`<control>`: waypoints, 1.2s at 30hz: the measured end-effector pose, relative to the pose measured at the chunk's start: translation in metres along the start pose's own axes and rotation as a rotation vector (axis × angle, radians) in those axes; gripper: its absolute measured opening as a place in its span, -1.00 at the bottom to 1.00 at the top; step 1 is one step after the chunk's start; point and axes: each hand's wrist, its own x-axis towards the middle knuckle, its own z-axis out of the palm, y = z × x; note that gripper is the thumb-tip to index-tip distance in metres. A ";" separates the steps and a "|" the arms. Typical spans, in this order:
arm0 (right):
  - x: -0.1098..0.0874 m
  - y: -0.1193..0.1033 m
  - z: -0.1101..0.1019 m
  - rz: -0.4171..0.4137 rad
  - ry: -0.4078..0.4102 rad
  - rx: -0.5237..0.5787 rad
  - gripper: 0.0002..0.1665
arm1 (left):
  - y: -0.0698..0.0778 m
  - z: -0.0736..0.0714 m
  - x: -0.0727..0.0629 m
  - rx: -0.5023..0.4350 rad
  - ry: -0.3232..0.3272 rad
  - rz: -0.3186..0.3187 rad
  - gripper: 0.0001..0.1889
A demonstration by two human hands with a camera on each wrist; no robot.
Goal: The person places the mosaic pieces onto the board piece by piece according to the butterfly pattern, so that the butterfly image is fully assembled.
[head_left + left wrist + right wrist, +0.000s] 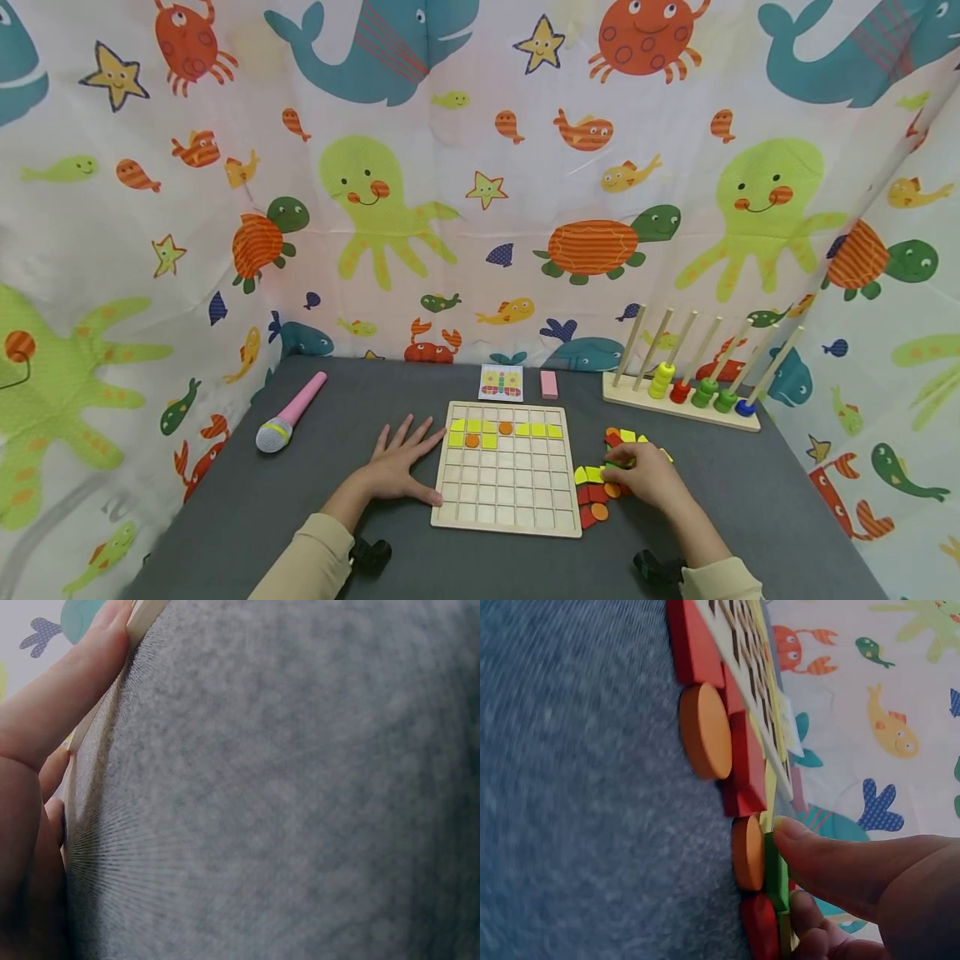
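Observation:
A square wooden grid board [510, 492] lies on the table, with yellow tiles [536, 430] and orange discs [472, 440] in its upper rows. My left hand [397, 467] rests at the board's left edge with fingers spread, its thumb [82, 686] against the edge in the left wrist view. My right hand [645, 471] reaches into the loose pieces right of the board. There the thumb tip is right at a green piece [776, 870], with another fingertip below; I cannot tell whether they pinch it. Red blocks [746, 765] and an orange disc [706, 731] lie nearby.
Behind the board are a butterfly pattern card [501, 382] and a pink block [549, 384]. A peg rack [682, 404] with coloured rings stands at the back right. A toy microphone [292, 412] lies on the left. A printed sea-animal curtain [480, 167] surrounds the table.

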 end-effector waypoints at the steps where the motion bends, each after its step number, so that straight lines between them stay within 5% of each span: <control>1: 0.001 0.001 0.000 0.006 0.002 -0.001 -0.58 | 0.000 0.000 0.000 0.002 -0.002 0.001 0.30; 10: 0.006 -0.002 -0.004 0.038 0.004 0.059 -0.67 | -0.001 0.000 -0.001 -0.013 0.005 0.017 0.31; 21: 0.016 -0.027 -0.013 -0.031 0.008 0.077 -0.58 | -0.002 0.000 0.000 0.014 -0.010 -0.017 0.31; 36: 0.041 -0.068 0.015 -0.139 0.024 0.127 -0.86 | 0.000 0.000 -0.001 0.019 -0.013 -0.013 0.29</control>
